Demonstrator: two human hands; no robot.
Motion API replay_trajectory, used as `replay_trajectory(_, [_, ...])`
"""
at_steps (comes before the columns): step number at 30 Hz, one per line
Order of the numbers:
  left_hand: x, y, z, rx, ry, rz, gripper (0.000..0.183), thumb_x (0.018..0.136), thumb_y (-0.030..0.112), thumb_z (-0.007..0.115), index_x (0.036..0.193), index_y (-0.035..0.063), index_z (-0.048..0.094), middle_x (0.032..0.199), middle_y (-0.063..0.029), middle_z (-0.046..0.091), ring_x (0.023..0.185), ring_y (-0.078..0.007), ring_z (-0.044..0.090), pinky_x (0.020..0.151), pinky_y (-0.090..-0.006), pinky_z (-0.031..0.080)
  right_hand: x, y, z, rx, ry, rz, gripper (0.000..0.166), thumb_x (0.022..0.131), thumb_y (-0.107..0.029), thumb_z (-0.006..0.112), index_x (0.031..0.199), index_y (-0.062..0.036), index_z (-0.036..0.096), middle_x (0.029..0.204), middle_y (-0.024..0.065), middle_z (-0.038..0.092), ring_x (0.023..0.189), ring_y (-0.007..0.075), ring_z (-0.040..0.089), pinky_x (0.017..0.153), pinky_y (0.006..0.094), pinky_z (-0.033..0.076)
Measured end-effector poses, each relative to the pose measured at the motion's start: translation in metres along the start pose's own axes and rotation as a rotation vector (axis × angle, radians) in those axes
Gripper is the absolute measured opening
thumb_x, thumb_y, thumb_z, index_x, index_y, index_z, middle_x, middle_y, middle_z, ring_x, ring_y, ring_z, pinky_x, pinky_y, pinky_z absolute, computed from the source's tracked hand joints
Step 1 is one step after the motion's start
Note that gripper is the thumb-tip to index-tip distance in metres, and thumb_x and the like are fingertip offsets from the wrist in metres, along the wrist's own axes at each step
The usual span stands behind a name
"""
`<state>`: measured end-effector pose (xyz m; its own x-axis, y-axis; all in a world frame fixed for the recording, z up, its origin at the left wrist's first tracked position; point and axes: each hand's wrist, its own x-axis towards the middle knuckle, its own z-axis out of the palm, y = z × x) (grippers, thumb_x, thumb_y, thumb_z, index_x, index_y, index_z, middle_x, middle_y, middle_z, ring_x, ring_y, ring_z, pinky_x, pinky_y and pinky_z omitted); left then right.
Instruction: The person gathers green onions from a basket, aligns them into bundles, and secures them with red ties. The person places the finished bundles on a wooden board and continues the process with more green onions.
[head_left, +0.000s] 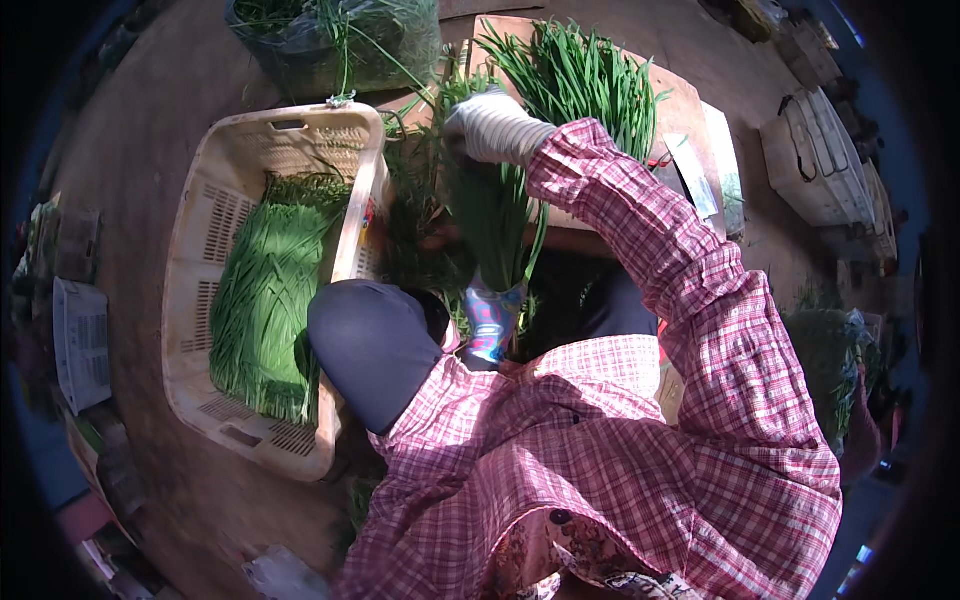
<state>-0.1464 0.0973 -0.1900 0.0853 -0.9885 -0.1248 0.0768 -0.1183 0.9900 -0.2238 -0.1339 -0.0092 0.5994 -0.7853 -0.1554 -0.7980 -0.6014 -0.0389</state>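
My right hand (491, 127), in a pale striped glove, is closed around the upper part of a bunch of long flat green leaves, like garlic chives (499, 225). The bunch hangs down, partly blurred, and its lower end overlaps a colourful patterned cloth, apparently a sock (491, 319), between my knees. My left hand is out of view. Just right of my right hand, a larger pile of the same leaves (589, 86) lies on a low board (675, 94). At left, a pale plastic crate (184, 247) holds a thick layer of green leaves (270, 300).
A clear plastic bag of greens (352, 45) stands beyond the crate. Leaf scraps (412, 187) lie between crate and board. A flat pale packet (691, 172) rests near the board's right edge. Stacked white containers (817, 161) are farther right, another crate (81, 337) far left.
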Motion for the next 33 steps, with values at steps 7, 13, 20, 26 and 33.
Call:
replay_trajectory(7, [-0.005, 0.025, -0.001, -0.078, -0.046, -0.013, 0.042, 0.076, 0.000, 0.066, 0.117, 0.0023, 0.057, 0.097, -0.0017, 0.065, 0.082, -0.0112, 0.060, 0.070, -0.0245, 0.048, 0.005, 0.007, -0.023, 0.203, 0.362, -0.053, 0.023, 0.087, -0.031, 0.061, 0.101, -0.0140, 0.069, 0.104, 0.0051, 0.063, 0.103, 0.0220, 0.059, 0.087, 0.0398, 0.046])
replay_trajectory(13, [0.005, -0.001, 0.000, -0.209, -0.062, -0.087, 0.035, 0.082, 0.001, 0.062, 0.116, 0.0017, 0.056, 0.104, -0.0066, 0.065, 0.087, -0.0162, 0.063, 0.074, -0.0260, 0.050, -0.005, 0.006, -0.021, 0.190, 0.534, 0.025, 0.017, 0.083, -0.026, 0.065, 0.092, -0.0120, 0.069, 0.100, 0.0053, 0.063, 0.099, 0.0257, 0.059, 0.083, 0.0421, 0.047])
replay_trajectory(20, [0.004, 0.020, -0.002, 0.039, -0.061, -0.003, 0.032, 0.081, 0.005, 0.065, 0.112, 0.0022, 0.060, 0.097, -0.0061, 0.068, 0.085, -0.0166, 0.064, 0.075, -0.0260, 0.050, -0.018, 0.012, 0.003, -0.011, 0.153, -0.051, 0.028, 0.081, -0.036, 0.061, 0.102, -0.0200, 0.069, 0.101, 0.0092, 0.064, 0.103, 0.0314, 0.059, 0.088, 0.0448, 0.046])
replay_trajectory(26, [-0.002, 0.027, -0.002, -0.180, -0.077, -0.132, 0.031, 0.075, 0.000, 0.067, 0.106, 0.0036, 0.061, 0.089, -0.0022, 0.067, 0.075, -0.0109, 0.060, 0.066, -0.0248, 0.048, 0.001, 0.015, -0.009, -0.007, 0.422, 0.213, 0.026, 0.083, -0.036, 0.061, 0.094, -0.0143, 0.069, 0.094, 0.0093, 0.066, 0.093, 0.0313, 0.063, 0.079, 0.0425, 0.049])
replay_trajectory(33, [-0.001, 0.022, -0.006, -0.191, -0.036, -0.166, 0.020, 0.074, 0.000, 0.069, 0.093, 0.0031, 0.064, 0.074, -0.0012, 0.064, 0.058, -0.0101, 0.057, 0.051, -0.0243, 0.044, -0.017, 0.042, -0.023, 0.554, 0.416, 0.217, 0.022, 0.089, -0.020, 0.063, 0.102, -0.0033, 0.067, 0.088, 0.0069, 0.070, 0.082, 0.0137, 0.064, 0.078, 0.0296, 0.051])
